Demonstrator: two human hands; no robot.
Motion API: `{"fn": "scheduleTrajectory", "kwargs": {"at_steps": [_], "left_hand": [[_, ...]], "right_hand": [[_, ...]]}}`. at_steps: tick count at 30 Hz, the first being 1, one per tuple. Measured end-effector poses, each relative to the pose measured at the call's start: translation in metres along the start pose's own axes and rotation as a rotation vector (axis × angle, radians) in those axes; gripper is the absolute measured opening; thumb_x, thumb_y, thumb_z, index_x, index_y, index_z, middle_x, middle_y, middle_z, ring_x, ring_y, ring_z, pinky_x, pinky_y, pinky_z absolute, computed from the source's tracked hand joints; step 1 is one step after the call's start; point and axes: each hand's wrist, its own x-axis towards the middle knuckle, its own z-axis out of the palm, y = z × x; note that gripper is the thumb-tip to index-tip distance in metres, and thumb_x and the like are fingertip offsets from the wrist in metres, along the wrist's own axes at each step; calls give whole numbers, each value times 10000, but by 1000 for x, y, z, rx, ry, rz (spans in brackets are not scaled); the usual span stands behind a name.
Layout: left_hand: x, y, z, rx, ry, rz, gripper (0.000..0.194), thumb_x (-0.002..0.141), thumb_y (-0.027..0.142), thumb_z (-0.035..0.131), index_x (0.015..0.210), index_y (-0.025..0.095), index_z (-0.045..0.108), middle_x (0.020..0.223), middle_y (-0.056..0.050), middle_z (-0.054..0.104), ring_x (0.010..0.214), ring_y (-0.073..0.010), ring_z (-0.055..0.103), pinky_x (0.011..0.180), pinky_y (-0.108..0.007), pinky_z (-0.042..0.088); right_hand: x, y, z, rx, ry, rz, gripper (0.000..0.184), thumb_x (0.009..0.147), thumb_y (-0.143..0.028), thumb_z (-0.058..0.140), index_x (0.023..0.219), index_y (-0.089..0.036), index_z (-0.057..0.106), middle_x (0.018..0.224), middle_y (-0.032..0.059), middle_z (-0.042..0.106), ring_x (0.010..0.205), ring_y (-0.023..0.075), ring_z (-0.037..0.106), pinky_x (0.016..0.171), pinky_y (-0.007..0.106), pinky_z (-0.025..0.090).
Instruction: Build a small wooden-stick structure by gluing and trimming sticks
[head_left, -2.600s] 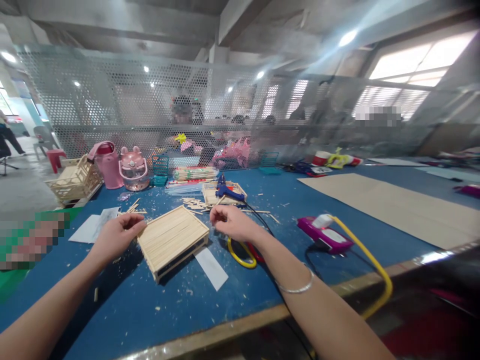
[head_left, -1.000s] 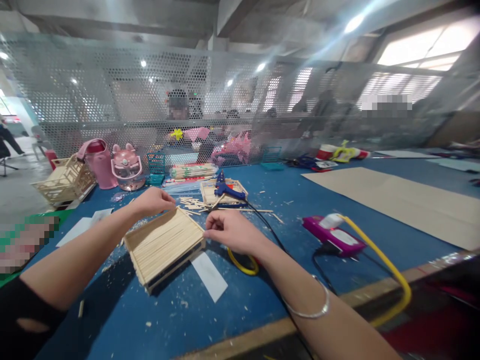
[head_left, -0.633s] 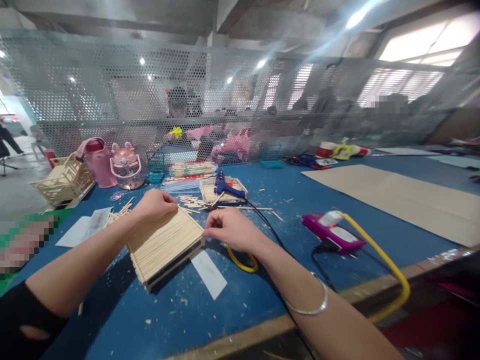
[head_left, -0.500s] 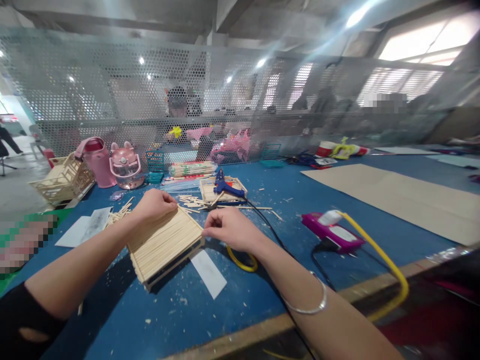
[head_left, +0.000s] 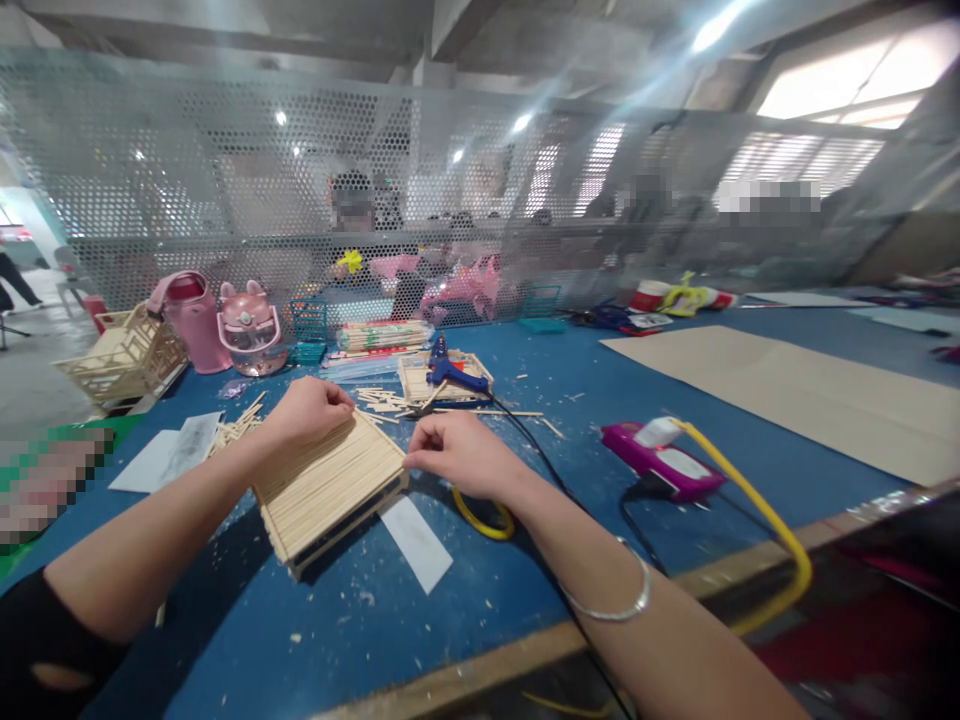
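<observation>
A small box-like frame of thin wooden sticks point(head_left: 330, 490), its top a slatted panel, rests slightly tilted on the blue table in front of me. My left hand point(head_left: 311, 410) is closed at the panel's far edge, thumb and fingers pressed together there. At the right corner, my right hand point(head_left: 457, 450) pinches the edge between thumb and fingers. Whether a loose stick is between the fingers is too small to tell. Under the near edge, the frame's open side shows dark. A white paper strip point(head_left: 417, 545) lies beside it.
A blue glue gun point(head_left: 454, 372) lies on a small stick tray, its black cord trailing right. Loose sticks point(head_left: 382, 400) lie behind my hands. A pink bottle point(head_left: 196, 325), a clear jug point(head_left: 251, 335), a purple power strip point(head_left: 664, 465) and a large cardboard sheet point(head_left: 787, 395) are around.
Almost nothing differs. Both hands stay at the same places on the stick frame, and the view has shifted very slightly.
</observation>
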Motion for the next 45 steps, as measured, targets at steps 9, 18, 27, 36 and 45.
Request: {"fn": "scheduleTrajectory", "kwargs": {"at_steps": [9,18,27,36,45], "left_hand": [[-26,-28,-43,62,252,-78,465,726,364,468,1123,151,581,866,-78,702,723,-210,631,593,-256,429],[-87,-62,-31,-394,62,-328,550,598,514,623,1002,142,581,485,26,554,434,-141,496,408,-229,339],[-85,-71,-12,-693,133,-278,728,589,570,635,1142,131,457,601,37,561,499,-114,518,472,-230,408],[-90,-68,-6,-820,83,-254,770,662,429,651,1288,133,312,472,93,471,417,-94,460,427,-200,378],[-86,-73,-3,-1009,156,-334,803,658,314,686,1332,156,280,476,102,451,378,-61,418,383,-154,341]], "right_hand": [[2,21,-14,-4,-143,84,206,596,-206,707,775,-149,623,595,-25,569,523,92,483,486,206,339],[5,5,3,-61,-271,19,99,636,-237,640,620,-149,680,477,-51,520,489,82,431,481,204,297],[4,8,-4,257,-228,-10,191,571,-253,685,655,-156,543,576,-47,518,531,75,451,514,201,354],[7,7,-2,327,-140,-53,235,653,-333,630,624,-172,462,540,-52,466,483,72,431,475,202,340],[10,27,-28,17,280,52,294,766,-440,480,640,-175,498,523,-25,498,487,94,430,512,228,337]]}}
